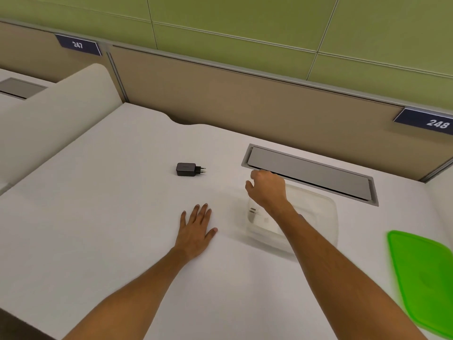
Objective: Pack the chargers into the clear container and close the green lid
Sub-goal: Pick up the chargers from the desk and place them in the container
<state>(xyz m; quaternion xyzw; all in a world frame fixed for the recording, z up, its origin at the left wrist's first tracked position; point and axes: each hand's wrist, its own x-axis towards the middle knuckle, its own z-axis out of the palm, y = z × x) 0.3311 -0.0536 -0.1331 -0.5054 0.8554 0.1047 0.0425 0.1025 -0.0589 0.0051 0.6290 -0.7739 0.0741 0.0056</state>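
Green lid (426,278) lower right, off | clear container (318,207) centre right, white charger (262,218) inside | black charger (186,169) centre table (98,217), unpacked | left hand (196,229) fingers spread flat | right hand (267,187) fingers curled, empty | risk: forearm knocking container.

black charger (186,169) on desk, green lid (424,273) off

One head-worn wide-angle camera looks forward and down from above the near edge of the white desk (103,217), close enough that both forearms enter from the bottom of the frame. It faces the far edge, where the brown partition (220,99) and green wall (245,20) rise, lines bowed by the lens.
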